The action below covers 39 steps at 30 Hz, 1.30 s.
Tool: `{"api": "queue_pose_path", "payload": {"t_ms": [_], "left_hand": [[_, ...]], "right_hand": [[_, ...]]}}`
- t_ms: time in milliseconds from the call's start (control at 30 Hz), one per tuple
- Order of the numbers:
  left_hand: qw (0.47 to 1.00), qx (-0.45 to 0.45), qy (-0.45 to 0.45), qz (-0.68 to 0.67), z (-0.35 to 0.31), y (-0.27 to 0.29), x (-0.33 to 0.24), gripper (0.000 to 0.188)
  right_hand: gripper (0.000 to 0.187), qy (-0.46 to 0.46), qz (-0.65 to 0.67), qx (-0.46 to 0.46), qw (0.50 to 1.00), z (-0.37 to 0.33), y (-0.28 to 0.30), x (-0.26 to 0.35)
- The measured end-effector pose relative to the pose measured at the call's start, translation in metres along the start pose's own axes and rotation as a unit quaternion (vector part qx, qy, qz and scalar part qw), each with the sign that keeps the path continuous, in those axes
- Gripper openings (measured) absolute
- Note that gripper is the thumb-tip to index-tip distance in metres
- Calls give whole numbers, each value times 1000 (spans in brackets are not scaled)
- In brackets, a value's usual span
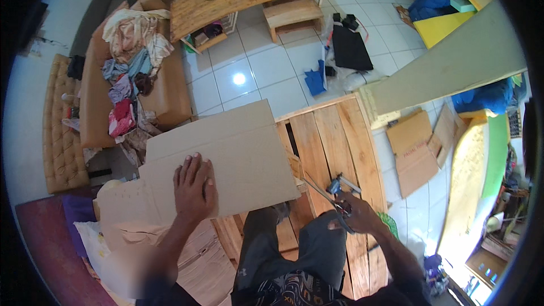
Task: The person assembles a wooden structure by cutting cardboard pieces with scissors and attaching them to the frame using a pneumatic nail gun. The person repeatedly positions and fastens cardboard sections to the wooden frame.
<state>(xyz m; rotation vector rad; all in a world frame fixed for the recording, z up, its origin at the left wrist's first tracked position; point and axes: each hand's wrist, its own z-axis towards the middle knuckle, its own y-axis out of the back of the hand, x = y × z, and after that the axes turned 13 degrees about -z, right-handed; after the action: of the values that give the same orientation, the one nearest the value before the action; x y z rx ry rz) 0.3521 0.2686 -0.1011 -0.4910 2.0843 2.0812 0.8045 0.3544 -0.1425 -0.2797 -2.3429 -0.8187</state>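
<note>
A large sheet of brown cardboard (243,147) with a fold line lies across in front of me, its right part over the wooden slats. My left hand (195,187) rests flat on it with the fingers stretched out. My right hand (352,213) is closed around the handles of a pair of scissors (324,194). Their blades point up and left, close to the cardboard's lower right corner; whether they touch it I cannot tell. Just beyond the right hand, a blue and grey tool (335,185) lies on the slats.
I am over a wooden slatted platform (357,153). More cardboard (198,255) lies at the lower left. Flattened cardboard (416,150) is on the tiled floor to the right, below a slanting board (447,68). A clothes-strewn sofa (170,88) and a wooden table (243,0) stand farther off.
</note>
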Motion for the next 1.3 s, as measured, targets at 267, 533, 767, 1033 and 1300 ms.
{"api": "queue_pose_path", "payload": {"t_ms": [267, 533, 767, 1033, 1300], "left_hand": [[999, 36, 10, -7, 4, 3, 0, 50], [998, 61, 26, 4, 4, 3, -2, 50], [996, 90, 25, 14, -4, 2, 3, 48], [991, 76, 73, -85, 108, -2, -16, 58], [828, 446, 269, -207, 253, -26, -30, 96]], "right_hand": [[78, 65, -28, 135, 988, 48, 32, 73], [63, 117, -101, 175, 972, 90, 42, 80], [59, 99, -86, 159, 979, 98, 39, 92], [68, 81, -17, 204, 976, 115, 42, 108], [80, -17, -61, 267, 962, 119, 59, 132]]}}
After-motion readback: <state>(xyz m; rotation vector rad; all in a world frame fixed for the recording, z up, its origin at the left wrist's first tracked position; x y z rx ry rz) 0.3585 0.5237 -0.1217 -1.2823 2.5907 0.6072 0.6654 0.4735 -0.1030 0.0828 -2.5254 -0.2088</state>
